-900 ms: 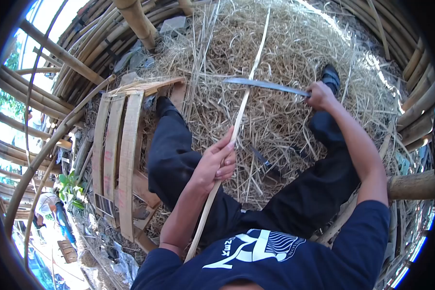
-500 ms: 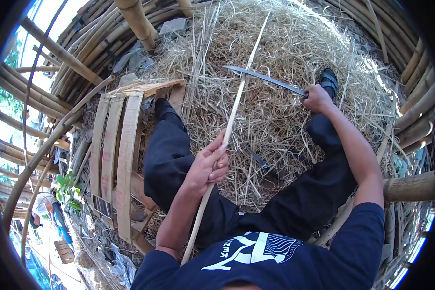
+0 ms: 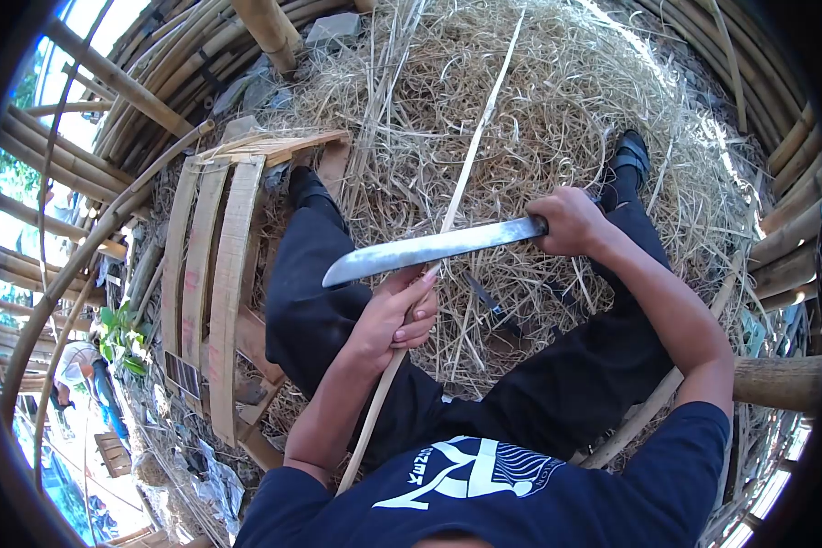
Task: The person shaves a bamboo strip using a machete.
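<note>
A long pale strip (image 3: pixel 474 151) runs from my torso up across the shavings. My left hand (image 3: pixel 398 316) is wrapped round it near its middle. My right hand (image 3: pixel 568 222) grips the dark handle of a machete (image 3: pixel 429 248). The broad blade points left, lies across the strip just above my left hand, and shows its flat side. Whether the blade touches the strip cannot be told. Between my legs a second dark-handled knife (image 3: pixel 486 297) rests on the shavings.
Pale shavings (image 3: pixel 539 110) cover the ground. A slatted wooden crate (image 3: pixel 233 274) stands at the left, beside my leg. Bamboo poles (image 3: pixel 785 383) line both sides. Another person (image 3: pixel 80 367) is outside at the far left.
My right hand has drawn the machete down the strip towards my left hand, and the blade has turned to show its flat side. My left hand still holds the strip.
</note>
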The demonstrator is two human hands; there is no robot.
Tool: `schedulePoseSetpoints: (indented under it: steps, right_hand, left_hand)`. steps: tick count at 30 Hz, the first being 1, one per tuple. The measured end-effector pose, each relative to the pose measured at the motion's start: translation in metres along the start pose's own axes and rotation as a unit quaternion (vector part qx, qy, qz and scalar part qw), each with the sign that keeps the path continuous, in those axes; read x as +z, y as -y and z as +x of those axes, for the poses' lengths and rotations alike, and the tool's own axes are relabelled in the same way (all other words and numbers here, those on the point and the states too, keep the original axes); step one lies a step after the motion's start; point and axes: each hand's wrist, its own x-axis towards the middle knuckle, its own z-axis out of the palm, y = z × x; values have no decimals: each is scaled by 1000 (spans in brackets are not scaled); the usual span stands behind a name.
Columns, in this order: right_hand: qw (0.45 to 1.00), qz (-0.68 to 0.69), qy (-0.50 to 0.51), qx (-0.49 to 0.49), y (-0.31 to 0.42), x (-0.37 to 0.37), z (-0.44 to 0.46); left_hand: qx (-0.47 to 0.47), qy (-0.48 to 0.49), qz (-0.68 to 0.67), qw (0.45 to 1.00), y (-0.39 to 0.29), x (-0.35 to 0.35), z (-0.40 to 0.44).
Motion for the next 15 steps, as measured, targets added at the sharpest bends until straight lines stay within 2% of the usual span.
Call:
schedulePoseSetpoints:
  steps: [2,3,4,5,8,12,14,15]
  right_hand:
    - [996,-42,63,39,-17,5,10]
    - [995,-73,15,70,-43,20,11]
    - [979,-37,47,193,-60,15,15]
    - [942,38,25,331,-79,12,14]
    - [948,13,-41,316,-84,3,-2]
    - [951,52,-21,304,-58,4,-3]
    - [982,66,1,178,-40,7,2]
    - [983,67,2,174,-27,6,7]
  left_hand:
    - [-5,-7,3,1000,0,1,-1]
    - [6,4,-14,1000,0,2,-3]
    - [19,17,-32,999,-1,2,-4]
    - [19,22,-44,999,1,0,-5]
    - [4,33,-46,998,2,7,2]
    - [17,45,-59,997,-1,-1,1]
    - [22,38,-55,998,-1,2,2]
    - [18,32,-50,998,0,4,2]
